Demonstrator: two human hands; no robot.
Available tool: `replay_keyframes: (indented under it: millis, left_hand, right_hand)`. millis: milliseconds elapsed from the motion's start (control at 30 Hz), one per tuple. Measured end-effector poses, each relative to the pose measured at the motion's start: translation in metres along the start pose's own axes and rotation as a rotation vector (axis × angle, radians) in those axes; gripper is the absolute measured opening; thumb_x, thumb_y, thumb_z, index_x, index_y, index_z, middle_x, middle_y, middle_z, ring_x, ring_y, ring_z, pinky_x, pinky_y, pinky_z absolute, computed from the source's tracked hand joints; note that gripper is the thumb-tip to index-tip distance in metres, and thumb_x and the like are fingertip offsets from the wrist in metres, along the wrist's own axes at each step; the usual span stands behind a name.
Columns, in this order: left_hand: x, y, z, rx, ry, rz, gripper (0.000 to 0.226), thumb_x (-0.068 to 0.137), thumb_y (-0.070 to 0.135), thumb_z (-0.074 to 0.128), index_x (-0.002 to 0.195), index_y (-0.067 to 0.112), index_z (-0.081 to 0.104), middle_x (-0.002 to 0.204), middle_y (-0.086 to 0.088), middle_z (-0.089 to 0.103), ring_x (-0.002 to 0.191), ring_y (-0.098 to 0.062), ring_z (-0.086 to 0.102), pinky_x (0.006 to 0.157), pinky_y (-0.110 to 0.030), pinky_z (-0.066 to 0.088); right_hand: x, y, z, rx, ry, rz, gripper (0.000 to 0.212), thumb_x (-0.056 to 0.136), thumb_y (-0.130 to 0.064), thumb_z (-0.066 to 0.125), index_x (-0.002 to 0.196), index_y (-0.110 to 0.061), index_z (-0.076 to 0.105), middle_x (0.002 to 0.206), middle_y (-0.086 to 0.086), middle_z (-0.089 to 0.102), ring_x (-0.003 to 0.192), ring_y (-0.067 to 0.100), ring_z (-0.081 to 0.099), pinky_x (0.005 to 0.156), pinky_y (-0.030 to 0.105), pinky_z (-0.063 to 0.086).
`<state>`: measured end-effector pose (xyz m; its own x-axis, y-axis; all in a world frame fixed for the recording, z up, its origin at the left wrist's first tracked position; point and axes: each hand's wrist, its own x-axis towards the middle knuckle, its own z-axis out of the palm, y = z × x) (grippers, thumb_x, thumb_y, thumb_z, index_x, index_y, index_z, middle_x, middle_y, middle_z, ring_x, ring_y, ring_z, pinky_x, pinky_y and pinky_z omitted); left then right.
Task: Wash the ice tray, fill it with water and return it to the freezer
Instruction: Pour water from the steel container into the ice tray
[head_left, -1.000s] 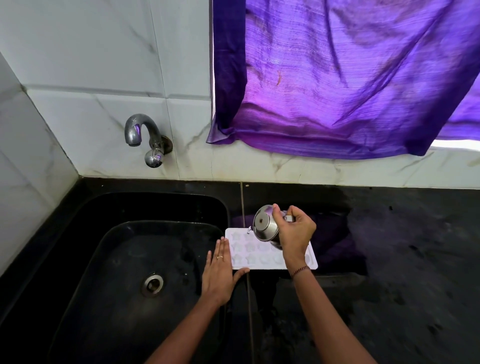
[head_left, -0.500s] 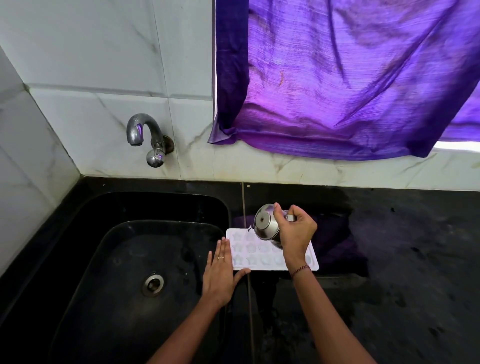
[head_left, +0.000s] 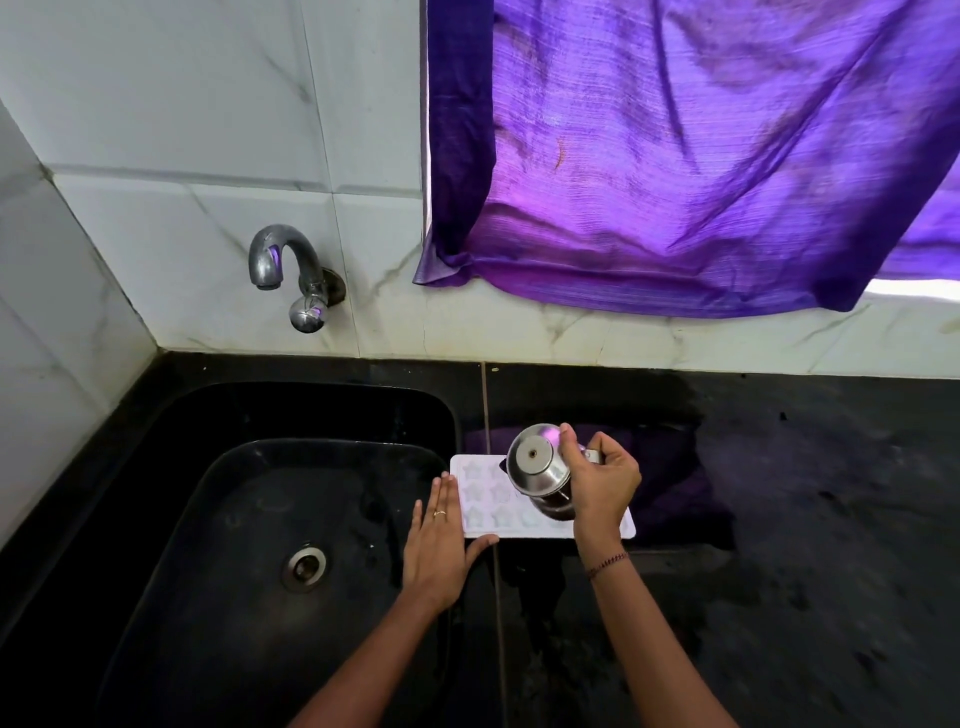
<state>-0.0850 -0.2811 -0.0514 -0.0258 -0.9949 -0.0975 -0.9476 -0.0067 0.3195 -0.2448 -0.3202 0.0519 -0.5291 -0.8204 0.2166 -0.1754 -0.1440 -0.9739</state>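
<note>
A white ice tray (head_left: 485, 501) with star-shaped cells lies flat on the black counter, just right of the sink. My left hand (head_left: 439, 540) lies flat with straight fingers against the tray's left edge, thumb along its front edge. My right hand (head_left: 597, 486) grips a small steel jug (head_left: 537, 470) by its handle. The jug is tipped far over above the tray, its base turned toward the camera. The jug and my right hand hide the tray's middle and right part.
A black sink (head_left: 249, 519) with a steel drain (head_left: 304, 566) fills the left side. A chrome tap (head_left: 291, 275) sticks out of the white tiled wall above it. A purple curtain (head_left: 701, 156) hangs over the wet black counter (head_left: 805, 519).
The jug has tipped a little further over the tray. My left hand stays against the tray's left edge.
</note>
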Motion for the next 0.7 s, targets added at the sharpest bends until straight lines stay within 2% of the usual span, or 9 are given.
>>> replay_keyframes:
  millis: [100,200,333,500,600,700]
  left_hand:
    - [0.000,0.001,0.000,0.001,-0.001,0.001,0.127,0.049,0.084,-0.032,0.148,0.008,-0.011,0.159,-0.003,-0.008,0.135,-0.005,-0.021,0.113,-0.028,-0.010]
    - [0.000,0.001,0.000,-0.015,-0.002,-0.001,0.128,0.049,0.085,-0.030,0.149,0.008,-0.010,0.159,-0.003,-0.008,0.135,-0.005,-0.020,0.114,-0.028,-0.010]
    - [0.001,0.000,0.000,0.006,-0.004,0.000,0.126,0.050,0.084,-0.031,0.148,0.008,-0.011,0.159,-0.003,-0.008,0.136,-0.005,-0.021,0.115,-0.030,-0.010]
    - [0.001,0.000,0.001,0.018,-0.006,-0.003,0.126,0.051,0.084,-0.032,0.149,0.008,-0.010,0.159,-0.002,-0.008,0.136,-0.006,-0.021,0.114,-0.029,-0.012]
    - [0.001,0.000,0.001,0.022,-0.009,-0.003,0.127,0.050,0.084,-0.032,0.149,0.008,-0.008,0.159,-0.003,-0.005,0.143,-0.010,-0.013,0.115,-0.030,-0.009]
    - [0.002,0.000,0.001,0.013,-0.005,-0.006,0.129,0.049,0.084,-0.032,0.149,0.008,-0.007,0.159,-0.003,-0.005,0.145,-0.010,-0.010,0.116,-0.031,-0.008]
  right_hand:
    - [-0.006,0.004,-0.002,-0.007,-0.027,-0.025,0.055,0.077,-0.012,0.075,0.047,-0.012,0.030,0.043,-0.009,0.027,0.046,0.007,0.024,0.047,0.018,0.026]
    - [-0.012,0.008,-0.003,-0.030,-0.042,-0.060,0.054,0.077,-0.011,0.075,0.050,0.001,0.031,0.046,-0.002,0.027,0.048,0.008,0.024,0.047,0.021,0.026]
    - [-0.018,0.009,-0.004,-0.061,-0.065,-0.129,0.051,0.077,-0.008,0.075,0.049,0.004,0.034,0.045,0.003,0.030,0.046,0.009,0.027,0.046,0.015,0.026]
    - [-0.021,0.005,-0.005,-0.099,-0.101,-0.193,0.051,0.076,-0.002,0.074,0.048,-0.008,0.033,0.043,-0.008,0.028,0.043,0.005,0.032,0.047,0.010,0.029]
    - [-0.023,0.002,-0.005,-0.120,-0.112,-0.240,0.050,0.075,0.000,0.074,0.048,-0.010,0.034,0.043,-0.011,0.029,0.043,0.002,0.039,0.050,0.007,0.031]
    - [-0.021,0.003,-0.005,-0.160,-0.129,-0.283,0.051,0.074,-0.001,0.075,0.049,-0.012,0.033,0.044,-0.013,0.029,0.045,0.004,0.038,0.049,0.009,0.029]
